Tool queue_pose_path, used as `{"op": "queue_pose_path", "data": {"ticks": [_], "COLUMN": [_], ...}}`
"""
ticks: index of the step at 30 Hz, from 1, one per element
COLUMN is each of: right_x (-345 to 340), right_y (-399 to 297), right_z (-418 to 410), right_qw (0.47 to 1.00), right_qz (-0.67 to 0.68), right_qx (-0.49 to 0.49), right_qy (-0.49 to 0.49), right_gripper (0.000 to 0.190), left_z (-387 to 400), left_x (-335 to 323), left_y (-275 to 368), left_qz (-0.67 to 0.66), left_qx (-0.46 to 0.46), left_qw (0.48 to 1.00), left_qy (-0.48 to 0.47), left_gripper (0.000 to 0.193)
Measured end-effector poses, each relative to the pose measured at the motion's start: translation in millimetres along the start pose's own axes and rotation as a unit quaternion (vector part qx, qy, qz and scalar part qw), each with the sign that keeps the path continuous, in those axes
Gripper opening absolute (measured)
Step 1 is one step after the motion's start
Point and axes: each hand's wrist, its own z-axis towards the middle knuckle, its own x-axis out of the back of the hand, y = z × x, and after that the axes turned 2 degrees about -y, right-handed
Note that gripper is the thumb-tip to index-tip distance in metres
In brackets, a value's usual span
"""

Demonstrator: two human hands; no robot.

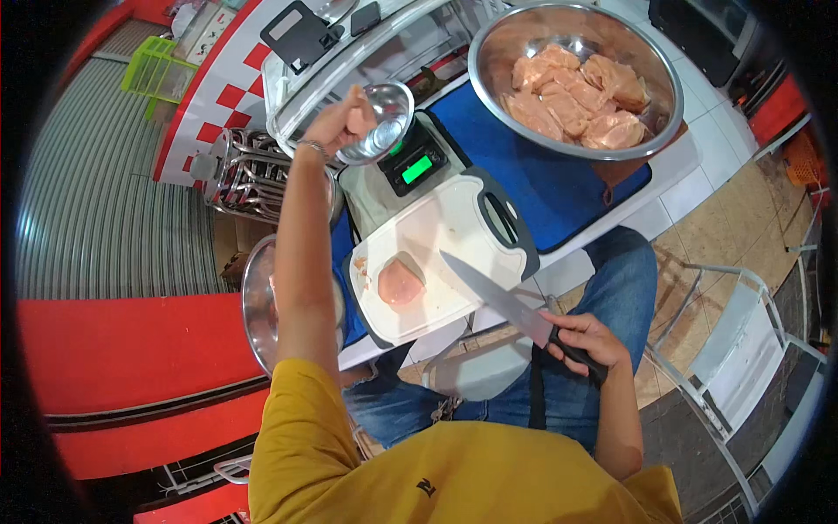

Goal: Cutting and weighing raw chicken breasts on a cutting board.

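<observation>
My left hand (337,124) holds a piece of raw chicken (360,114) over the near left rim of a small steel bowl (391,134). That bowl rests on a digital kitchen scale (414,164) with a lit green display. In my right hand (586,344) is the black handle of a chef's knife (501,301), its tip over the white cutting board (445,226). Another piece of raw chicken (400,281) lies at the board's left end, beside small scraps. Several pieces of chicken fill the bottom of a large steel bowl (677,108) at the upper right.
Partly behind my left arm, another steel bowl (255,314) stands left of the board. A blue mat (524,183) lies under the board and large bowl. Beyond the scale is a white rack (353,56); a white folding chair (740,357) stands at right.
</observation>
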Motion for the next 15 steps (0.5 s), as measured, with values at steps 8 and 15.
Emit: {"op": "queue_pose_path", "data": {"ticks": [8,15], "right_x": [9.4,4.5], "right_y": [7.9,3.0], "right_z": [-6.4,-9.1], "right_qw": [0.982,0.975], "right_qz": [0.113,0.130], "right_qx": [0.145,0.175], "right_qy": [0.042,0.049], "right_gripper": [0.050,0.053], "left_z": [-117.3,-180.5], "left_x": [-39.3,-171.9], "left_y": [3.8,-102.0], "left_qz": [0.156,0.466], "left_qx": [-0.096,0.007], "left_qw": [0.983,0.884], "left_qy": [0.019,0.032], "left_gripper": [0.040,0.060]}}
